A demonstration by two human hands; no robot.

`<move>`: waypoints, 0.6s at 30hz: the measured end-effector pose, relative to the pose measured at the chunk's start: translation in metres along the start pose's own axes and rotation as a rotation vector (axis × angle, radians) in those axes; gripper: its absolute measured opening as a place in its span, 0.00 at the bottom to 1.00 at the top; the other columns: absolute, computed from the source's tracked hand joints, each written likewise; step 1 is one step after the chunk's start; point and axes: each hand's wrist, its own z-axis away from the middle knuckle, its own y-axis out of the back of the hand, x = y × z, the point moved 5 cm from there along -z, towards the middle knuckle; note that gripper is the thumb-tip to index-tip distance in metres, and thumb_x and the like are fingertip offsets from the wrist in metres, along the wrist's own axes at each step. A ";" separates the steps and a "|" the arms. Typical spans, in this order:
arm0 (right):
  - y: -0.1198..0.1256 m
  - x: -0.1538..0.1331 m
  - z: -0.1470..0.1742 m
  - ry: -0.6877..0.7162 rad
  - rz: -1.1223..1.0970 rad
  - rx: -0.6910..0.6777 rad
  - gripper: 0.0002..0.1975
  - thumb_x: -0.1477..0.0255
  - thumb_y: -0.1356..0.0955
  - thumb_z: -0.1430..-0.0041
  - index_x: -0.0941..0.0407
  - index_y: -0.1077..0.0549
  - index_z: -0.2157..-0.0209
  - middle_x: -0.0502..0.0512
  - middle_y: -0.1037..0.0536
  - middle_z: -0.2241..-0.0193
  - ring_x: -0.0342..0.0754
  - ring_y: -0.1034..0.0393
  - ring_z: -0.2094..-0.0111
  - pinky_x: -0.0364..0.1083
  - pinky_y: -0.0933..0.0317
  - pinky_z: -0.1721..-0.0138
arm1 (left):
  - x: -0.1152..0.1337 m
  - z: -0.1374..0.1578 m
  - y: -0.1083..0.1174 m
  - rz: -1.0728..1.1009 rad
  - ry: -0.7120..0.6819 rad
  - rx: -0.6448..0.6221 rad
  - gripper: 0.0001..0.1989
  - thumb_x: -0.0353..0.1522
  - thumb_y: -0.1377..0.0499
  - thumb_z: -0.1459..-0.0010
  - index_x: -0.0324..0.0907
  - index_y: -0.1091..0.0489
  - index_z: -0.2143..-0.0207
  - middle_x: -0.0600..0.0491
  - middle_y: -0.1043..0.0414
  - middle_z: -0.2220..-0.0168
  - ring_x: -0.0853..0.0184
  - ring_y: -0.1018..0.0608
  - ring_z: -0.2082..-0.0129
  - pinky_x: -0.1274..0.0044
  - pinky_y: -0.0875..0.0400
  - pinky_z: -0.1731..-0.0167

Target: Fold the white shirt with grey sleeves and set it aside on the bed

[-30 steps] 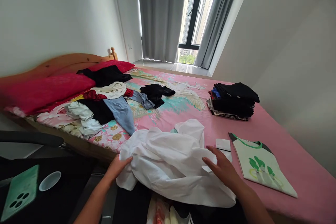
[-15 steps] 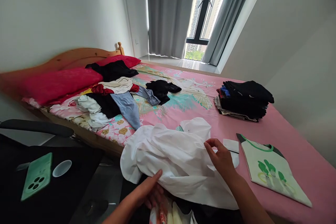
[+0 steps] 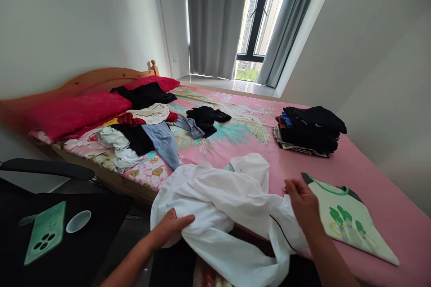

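Observation:
A white shirt (image 3: 215, 188) lies rumpled across the bed's near edge, with part hanging over it. My left hand (image 3: 168, 228) grips the shirt's left side, thumb on top and the other fingers hidden by cloth. On the right, my right hand (image 3: 303, 202) is closed with curled fingers at the edge of the shirt, lifting some of it. A thin black line crosses the white cloth just left of that hand. Beyond my right hand lies a folded pale T-shirt (image 3: 350, 219) with green trim and a green plant print.
Folded dark clothes (image 3: 310, 132) are stacked at the right of the pink bed sheet (image 3: 249, 143). Loose clothes (image 3: 144, 130) lie in a heap near red pillows (image 3: 81, 112). At left are a black chair armrest (image 3: 47, 168), a green phone (image 3: 45, 233) and a small white cup (image 3: 78, 222).
My left hand has moved left and slightly up, now onto the shirt's edge. My right hand has shifted right. The shirt is pulled into a new shape, with a loop of cloth hanging nearer me.

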 end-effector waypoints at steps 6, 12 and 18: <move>-0.019 -0.033 0.040 0.089 0.042 -0.337 0.16 0.57 0.35 0.44 0.55 0.30 0.62 0.56 0.26 0.65 0.49 0.32 0.65 0.45 0.36 0.65 | -0.027 0.007 0.019 -0.462 0.192 -0.121 0.24 0.53 0.40 0.57 0.39 0.30 0.76 0.53 0.29 0.78 0.64 0.27 0.75 0.76 0.35 0.75; -0.119 -0.023 0.071 0.251 0.349 -0.522 0.09 0.68 0.35 0.48 0.55 0.28 0.65 0.58 0.26 0.63 0.55 0.33 0.58 0.52 0.39 0.56 | -0.041 0.005 0.023 -0.719 0.170 -0.101 0.21 0.48 0.45 0.51 0.39 0.37 0.81 0.55 0.35 0.83 0.70 0.35 0.80 0.79 0.47 0.80; -0.060 0.005 0.042 -0.021 0.048 -0.405 0.18 0.55 0.39 0.45 0.55 0.29 0.71 0.53 0.27 0.73 0.50 0.32 0.70 0.47 0.37 0.69 | -0.009 0.013 0.042 -0.494 0.235 -0.180 0.24 0.53 0.43 0.55 0.39 0.36 0.80 0.55 0.36 0.83 0.71 0.34 0.82 0.80 0.43 0.80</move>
